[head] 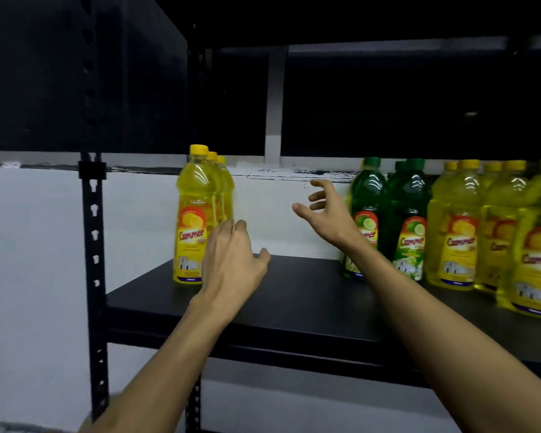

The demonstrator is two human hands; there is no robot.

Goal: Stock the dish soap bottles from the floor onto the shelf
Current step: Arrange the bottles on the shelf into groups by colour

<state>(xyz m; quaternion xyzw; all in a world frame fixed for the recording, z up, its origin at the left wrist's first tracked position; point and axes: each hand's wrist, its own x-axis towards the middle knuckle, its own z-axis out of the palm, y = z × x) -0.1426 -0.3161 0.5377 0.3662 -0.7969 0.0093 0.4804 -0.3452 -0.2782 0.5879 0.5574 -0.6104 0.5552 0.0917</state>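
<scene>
Nothing is held: the left hand [231,248] is loosely spread beside the yellow bottles [194,220], the right hand [325,210] is splayed near the green bottles [372,214] on the shelf [294,295]. Either row could be toppled by a careless sweep.

A black shelf [294,295] board sits in a dark metal rack, its slotted upright post [93,245] standing at the near left corner. Toward the left stands a row of yellow bottles [191,220] — three caps show, one behind another running to the far side, all upright. Well apart to the right stand two green bottles [409,226], just beside each other. Further right — close against the green ones — a group of yellow bottles [459,232] fills the board out to the picture's right edge.
</scene>
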